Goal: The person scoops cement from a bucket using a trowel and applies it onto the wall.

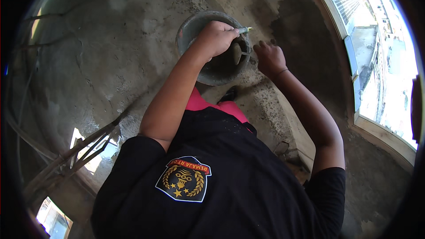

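My left hand (214,39) is closed over the round grey bucket (183,40). From its fingers sticks out a short grey handle-like piece (243,30) with a yellowish tip; whatever it belongs to is hidden by the hand. Inside the bucket, against the right wall, rests a pale, elongated piece (237,54) with a thin bar, its kind unclear. Just outside the bucket's right rim, my right hand (270,58) is curled into a fist, and I cannot see whether anything is in it. The bucket's contents look dark and are partly covered by my left hand.
Rough, stained concrete (124,26) surrounds the bucket. To the right runs a wooden window frame (347,53) with bright buildings beyond. Long thin poles (84,150) slant across the lower left. My dark shoe (228,94) shows just below the bucket.
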### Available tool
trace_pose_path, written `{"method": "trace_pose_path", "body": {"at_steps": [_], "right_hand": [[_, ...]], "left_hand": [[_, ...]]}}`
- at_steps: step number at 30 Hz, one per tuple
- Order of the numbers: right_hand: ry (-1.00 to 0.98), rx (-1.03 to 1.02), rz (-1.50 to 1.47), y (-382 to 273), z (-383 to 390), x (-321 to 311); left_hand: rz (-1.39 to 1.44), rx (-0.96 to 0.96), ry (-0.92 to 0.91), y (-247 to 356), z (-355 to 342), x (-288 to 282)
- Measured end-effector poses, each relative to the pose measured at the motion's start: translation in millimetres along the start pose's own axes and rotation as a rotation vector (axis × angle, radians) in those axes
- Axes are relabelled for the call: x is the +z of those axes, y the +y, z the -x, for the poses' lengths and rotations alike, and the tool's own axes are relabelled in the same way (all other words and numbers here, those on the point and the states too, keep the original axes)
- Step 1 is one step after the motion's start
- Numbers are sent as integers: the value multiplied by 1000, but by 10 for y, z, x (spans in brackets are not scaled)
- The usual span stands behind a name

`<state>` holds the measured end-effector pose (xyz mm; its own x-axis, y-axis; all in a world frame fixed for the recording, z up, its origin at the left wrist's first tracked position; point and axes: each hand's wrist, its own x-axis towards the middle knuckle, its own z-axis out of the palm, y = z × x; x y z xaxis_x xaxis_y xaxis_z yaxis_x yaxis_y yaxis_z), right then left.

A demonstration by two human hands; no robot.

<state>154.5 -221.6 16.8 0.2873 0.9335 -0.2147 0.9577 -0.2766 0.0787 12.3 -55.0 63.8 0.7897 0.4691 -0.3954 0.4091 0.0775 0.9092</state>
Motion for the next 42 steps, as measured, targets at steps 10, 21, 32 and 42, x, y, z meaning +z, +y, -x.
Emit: {"method": "trace_pose_path", "body": {"at_steps": [10,21,32,42], "right_hand": [[-96,-101,-45,-343,50,267],[84,-11,-397,-52,460,219],[-54,389,-393,101,1417,331],[-35,510,-484,-96,1698,523]], "left_hand": [[38,47,-51,-79,-15,94],[-11,36,-189,-83,18,128],[7,-5,-99,83,64,195],[55,-23,-106,53,13,252]]}}
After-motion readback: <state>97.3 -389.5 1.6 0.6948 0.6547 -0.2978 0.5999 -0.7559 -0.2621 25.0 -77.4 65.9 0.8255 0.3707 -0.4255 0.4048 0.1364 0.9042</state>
